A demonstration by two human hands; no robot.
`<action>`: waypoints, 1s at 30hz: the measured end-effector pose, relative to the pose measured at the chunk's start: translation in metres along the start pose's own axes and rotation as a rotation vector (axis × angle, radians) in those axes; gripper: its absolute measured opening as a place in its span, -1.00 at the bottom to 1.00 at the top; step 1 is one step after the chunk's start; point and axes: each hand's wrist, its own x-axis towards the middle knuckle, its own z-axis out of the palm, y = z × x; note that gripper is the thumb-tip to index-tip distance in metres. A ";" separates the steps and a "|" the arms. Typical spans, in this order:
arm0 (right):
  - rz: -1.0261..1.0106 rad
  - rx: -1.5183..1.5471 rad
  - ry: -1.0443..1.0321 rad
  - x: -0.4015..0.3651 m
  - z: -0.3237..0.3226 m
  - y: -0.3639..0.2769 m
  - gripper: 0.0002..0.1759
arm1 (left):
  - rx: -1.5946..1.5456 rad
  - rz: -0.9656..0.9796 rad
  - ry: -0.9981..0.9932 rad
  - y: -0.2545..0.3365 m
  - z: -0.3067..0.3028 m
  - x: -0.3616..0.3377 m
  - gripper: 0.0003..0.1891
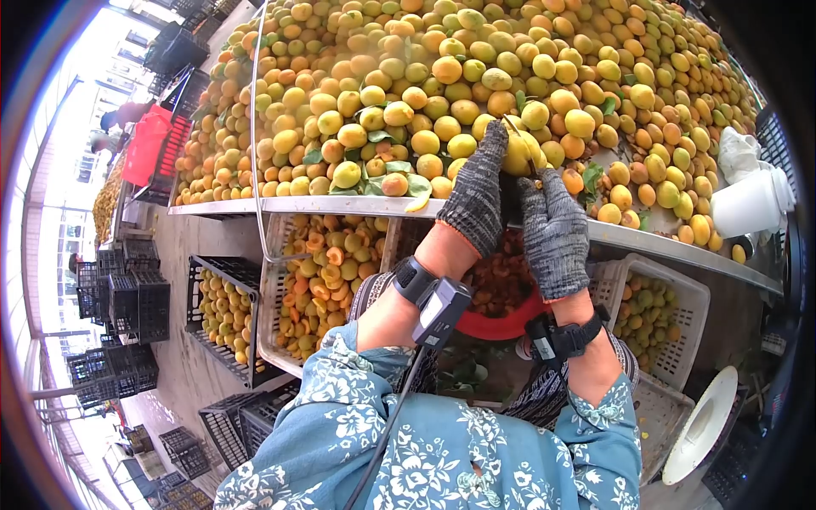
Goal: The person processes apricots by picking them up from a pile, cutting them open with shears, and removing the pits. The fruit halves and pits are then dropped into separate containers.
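Both hands wear grey knitted gloves and meet just above the front edge of the fruit-covered table. Between their fingertips is a yellow apricot (519,155). My left hand (478,192) is closed on its left side. My right hand (553,234) sits at the lower right of the apricot, fingers bent and pressed together. A thin dark strip (533,160) crosses the fruit and runs down to the right fingertips; I cannot tell if it is a blade or a twig. Around the hands lie many loose apricots (447,70) with some green leaves.
The metal table edge (340,205) crosses in front of me. Below stand a crate of halved apricots (316,280), a red basin (501,320) with dark pieces, a black crate (223,316) and a white crate (671,319). A white bucket (748,204) is at right.
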 end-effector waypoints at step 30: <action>-0.328 0.292 -0.021 0.007 -0.006 0.017 -0.74 | 0.961 0.439 -0.319 0.039 -0.011 -0.014 -0.57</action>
